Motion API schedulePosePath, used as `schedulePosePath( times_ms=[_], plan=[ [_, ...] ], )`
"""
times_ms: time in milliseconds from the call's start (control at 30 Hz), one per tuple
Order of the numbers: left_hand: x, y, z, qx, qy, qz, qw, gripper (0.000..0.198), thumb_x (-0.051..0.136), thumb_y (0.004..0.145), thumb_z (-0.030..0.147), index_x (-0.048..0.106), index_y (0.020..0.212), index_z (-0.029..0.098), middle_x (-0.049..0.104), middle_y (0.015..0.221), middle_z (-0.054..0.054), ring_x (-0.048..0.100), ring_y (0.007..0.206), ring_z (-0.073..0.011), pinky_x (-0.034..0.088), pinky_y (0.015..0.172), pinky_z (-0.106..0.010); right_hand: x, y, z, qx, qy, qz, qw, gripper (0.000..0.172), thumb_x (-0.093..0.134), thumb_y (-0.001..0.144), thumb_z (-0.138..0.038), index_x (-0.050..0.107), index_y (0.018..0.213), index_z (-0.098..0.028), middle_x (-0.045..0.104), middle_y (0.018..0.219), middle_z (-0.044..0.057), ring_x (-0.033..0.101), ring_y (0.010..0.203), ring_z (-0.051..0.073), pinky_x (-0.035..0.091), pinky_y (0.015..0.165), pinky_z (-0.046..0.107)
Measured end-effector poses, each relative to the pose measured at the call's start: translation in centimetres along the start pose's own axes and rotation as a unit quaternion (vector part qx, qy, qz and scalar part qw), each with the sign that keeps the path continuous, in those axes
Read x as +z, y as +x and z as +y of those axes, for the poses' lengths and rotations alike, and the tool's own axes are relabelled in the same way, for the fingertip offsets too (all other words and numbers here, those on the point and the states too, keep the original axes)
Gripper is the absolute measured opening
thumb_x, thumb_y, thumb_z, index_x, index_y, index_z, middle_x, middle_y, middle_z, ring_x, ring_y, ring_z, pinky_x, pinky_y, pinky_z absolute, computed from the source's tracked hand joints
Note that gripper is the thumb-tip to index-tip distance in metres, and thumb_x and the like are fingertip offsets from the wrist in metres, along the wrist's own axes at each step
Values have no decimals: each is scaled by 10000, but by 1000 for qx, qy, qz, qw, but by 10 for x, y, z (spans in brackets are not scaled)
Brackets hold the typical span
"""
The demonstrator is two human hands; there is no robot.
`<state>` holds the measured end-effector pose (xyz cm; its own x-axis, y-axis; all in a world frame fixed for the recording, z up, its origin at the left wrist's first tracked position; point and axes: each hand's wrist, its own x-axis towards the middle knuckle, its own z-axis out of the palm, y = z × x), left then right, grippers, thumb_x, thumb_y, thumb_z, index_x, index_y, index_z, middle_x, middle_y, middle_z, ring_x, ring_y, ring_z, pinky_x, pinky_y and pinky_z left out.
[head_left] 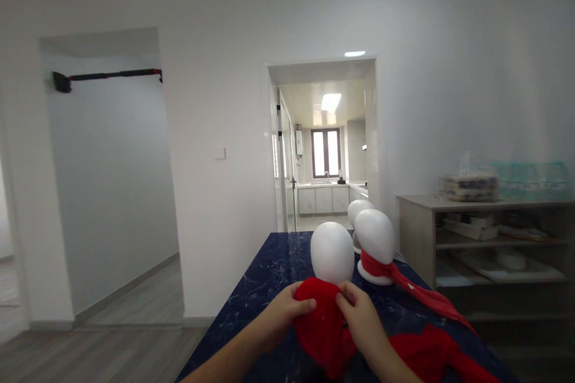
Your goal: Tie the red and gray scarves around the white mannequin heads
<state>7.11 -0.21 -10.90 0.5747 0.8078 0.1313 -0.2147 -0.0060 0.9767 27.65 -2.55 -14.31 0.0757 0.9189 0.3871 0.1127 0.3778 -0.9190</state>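
A red cloth (320,326) hangs between my two hands, just in front of a white mannequin head (331,251). My left hand (287,314) pinches its upper left edge, the thumb lying on the front. On the other side, my right hand (359,311) grips the upper right edge between thumb and fingers. The cloth's top overlaps the lower part of the head in this view; whether it touches is unclear. A second white mannequin head (375,236) to the right has a red scarf (424,296) around its neck, one end trailing along the table.
The dark blue marbled table (256,293) runs away from me. More red fabric (422,350) lies at its near right. Behind the scarfed head stands another white mannequin head (358,210). A shelf unit (415,233) with packages on top borders the right side; a doorway opens onto a kitchen.
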Motion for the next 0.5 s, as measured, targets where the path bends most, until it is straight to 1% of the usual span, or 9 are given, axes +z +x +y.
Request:
schedulePosePath(
  times_ms=[67, 167, 233, 300, 333, 367, 400, 467, 500],
  plan=[
    [-4, 1, 2, -10, 5, 12, 1000, 352, 882, 696, 245, 644, 948, 179, 748, 865, -22, 710, 765, -158, 520, 733, -262, -7, 5, 1, 16, 54, 7, 998, 312, 631, 875, -527, 678, 884, -218, 749, 816, 39, 689, 786, 249, 521, 708, 342],
    [-15, 6, 4, -26, 78, 38, 996, 276, 778, 651, 118, 578, 821, 204, 675, 726, 49, 631, 616, -106, 431, 593, -210, -18, 12, -2, 17, 46, -1, 999, 401, 674, 826, -609, 704, 882, -213, 771, 844, 69, 705, 821, 273, 543, 755, 373],
    [-24, 9, 7, -50, 172, 45, 983, 221, 687, 649, 105, 634, 841, 200, 683, 715, 44, 632, 609, -118, 413, 572, -214, -25, 16, -4, 20, 37, -12, 999, 400, 685, 814, -606, 709, 876, -211, 770, 833, 69, 705, 803, 275, 544, 750, 377],
    [-31, 11, 9, -76, 273, 58, 957, 216, 616, 655, 129, 704, 845, 180, 704, 696, 14, 632, 594, -140, 401, 553, -234, -32, 19, -5, 24, 53, -13, 998, 369, 675, 829, -579, 691, 885, -215, 757, 808, 46, 687, 748, 251, 530, 718, 359],
    [-34, 11, 10, -84, 299, 67, 948, 222, 589, 652, 138, 725, 825, 167, 709, 681, -1, 627, 582, -146, 394, 549, -242, -34, 21, -5, 23, 64, -5, 998, 347, 667, 840, -563, 677, 888, -219, 748, 801, 32, 675, 731, 236, 520, 707, 345],
    [-35, 10, 10, -89, 296, 75, 948, 226, 569, 643, 143, 733, 797, 156, 711, 671, -13, 622, 576, -149, 392, 551, -248, -36, 22, -5, 19, 73, 4, 997, 325, 660, 851, -546, 664, 889, -223, 742, 803, 19, 664, 733, 223, 512, 705, 330],
    [-34, 9, 11, -93, 261, 78, 958, 233, 558, 634, 144, 735, 785, 150, 719, 681, -22, 627, 590, -151, 406, 568, -251, -36, 22, -6, 15, 78, 11, 997, 309, 655, 860, -533, 655, 887, -225, 737, 812, 10, 657, 749, 214, 506, 712, 317],
    [-28, 7, 12, -101, 122, 67, 985, 264, 565, 632, 149, 739, 830, 148, 750, 767, -37, 666, 678, -160, 473, 656, -260, -34, 20, -10, 11, 81, 12, 997, 310, 640, 875, -535, 653, 892, -226, 734, 845, 6, 652, 794, 205, 505, 724, 300],
    [-24, 5, 13, -103, 46, 60, 992, 275, 577, 640, 157, 739, 861, 148, 760, 813, -44, 682, 727, -165, 501, 711, -266, -33, 19, -13, 19, 83, 5, 996, 332, 622, 887, -554, 660, 907, -225, 735, 862, 8, 651, 796, 200, 504, 714, 294]
  ],
)
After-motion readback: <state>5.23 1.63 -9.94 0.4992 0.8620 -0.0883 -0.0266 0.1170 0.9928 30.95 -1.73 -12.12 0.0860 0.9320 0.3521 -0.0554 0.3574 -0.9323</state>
